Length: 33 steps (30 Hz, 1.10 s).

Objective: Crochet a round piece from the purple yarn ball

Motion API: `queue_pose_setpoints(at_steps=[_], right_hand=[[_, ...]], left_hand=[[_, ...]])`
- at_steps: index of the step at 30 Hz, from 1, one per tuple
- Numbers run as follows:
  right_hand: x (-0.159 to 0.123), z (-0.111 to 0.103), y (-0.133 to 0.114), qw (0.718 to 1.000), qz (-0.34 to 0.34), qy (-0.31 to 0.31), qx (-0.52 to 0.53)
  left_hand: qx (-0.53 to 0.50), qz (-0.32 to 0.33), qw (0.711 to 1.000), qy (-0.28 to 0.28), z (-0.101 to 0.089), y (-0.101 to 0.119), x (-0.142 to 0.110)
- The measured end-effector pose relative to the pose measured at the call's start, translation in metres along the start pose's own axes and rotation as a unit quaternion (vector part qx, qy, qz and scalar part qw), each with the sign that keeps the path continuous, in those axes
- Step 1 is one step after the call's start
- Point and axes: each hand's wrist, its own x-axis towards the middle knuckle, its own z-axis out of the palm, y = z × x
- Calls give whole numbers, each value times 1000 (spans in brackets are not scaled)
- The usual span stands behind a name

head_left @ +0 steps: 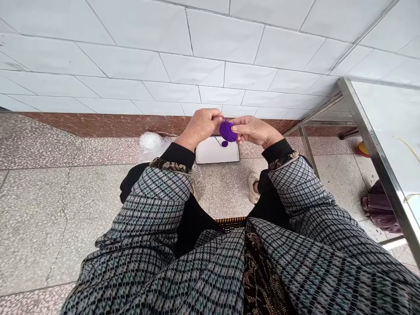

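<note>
Two hands busy above frame centre: my right grip (254, 130) pinches the purple yarn ball (228, 131), left grip (204, 124) apparently its strand (225, 118). Slack right pinch could drop it.

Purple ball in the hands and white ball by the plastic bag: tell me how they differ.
Color: the purple ball is deep violet, the white ball plain white.
Size: the white ball looks larger, though it is farther from the camera than the purple ball.
Place: the purple ball is held up in the fingers of the right hand; the white ball sits low at the left, untouched.
Shared: both are roundish and look wound from strands.
</note>
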Motion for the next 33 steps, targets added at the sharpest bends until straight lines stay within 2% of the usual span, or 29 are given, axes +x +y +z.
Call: queue_pose_setpoints(at_steps=[3,11,17,20,26,29,33], right_hand=[[-2,1,-3,1000,-8,24,9],[2,9,-7,978,-18,209,6],[20,27,5,949,-42,311,-10],[23,28,8,952,-52,301,2],[16,19,6,977,-38,208,26],[15,20,7,981,-59,183,21],[15,23,11,982,-80,171,3]], left_hand=[[8,-26,1000,-6,2,-1,-1],[60,2,997,-47,19,-6,-6],[28,-70,997,-26,34,-5,0],[6,-70,997,-17,36,-7,2],[6,-79,997,2,35,-14,5],[17,-93,995,8,36,-10,4],[29,-109,994,-17,35,0,2]])
